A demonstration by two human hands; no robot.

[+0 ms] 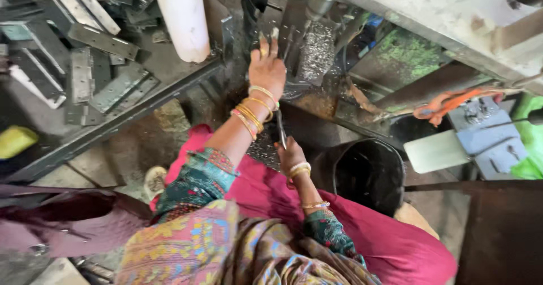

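Observation:
My left hand [267,69], with gold bangles on the wrist, reaches forward to the machine's work table and grips a flat grey metal piece [281,31] there. A heap of silvery metal shavings [317,50] lies just right of it, under the machine's spindle [318,5]. My right hand [291,156] stays close to my lap over the pink cloth [373,234]. It is closed around a thin dark metal rod [281,129] that points up toward the left wrist.
Several grey metal brackets [85,64] are piled at the upper left behind a dark steel bar [130,118]. A white plastic container [182,19] stands by them. A black bucket [367,174] sits at my right, an orange cloth [447,101] beyond it, a yellow object [14,140] far left.

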